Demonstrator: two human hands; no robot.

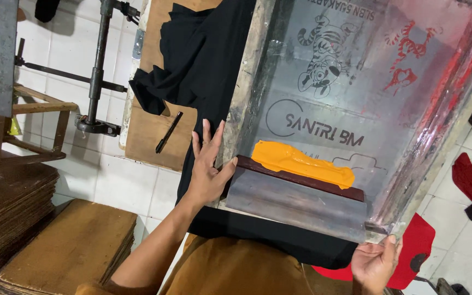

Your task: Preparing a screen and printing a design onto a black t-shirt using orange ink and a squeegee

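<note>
White floor tiles frame the scene — left hand lies spread flat against the printing screen's wooden frame, right hand pinches its near corner. Inside, a squeegee carries orange ink; a black shirt lies beneath.

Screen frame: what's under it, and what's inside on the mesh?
Under the screen frame lies a black garment on a wooden board; its covered part is hidden. Inside rest a squeegee and orange ink. Left hand presses the frame's edge.
</note>
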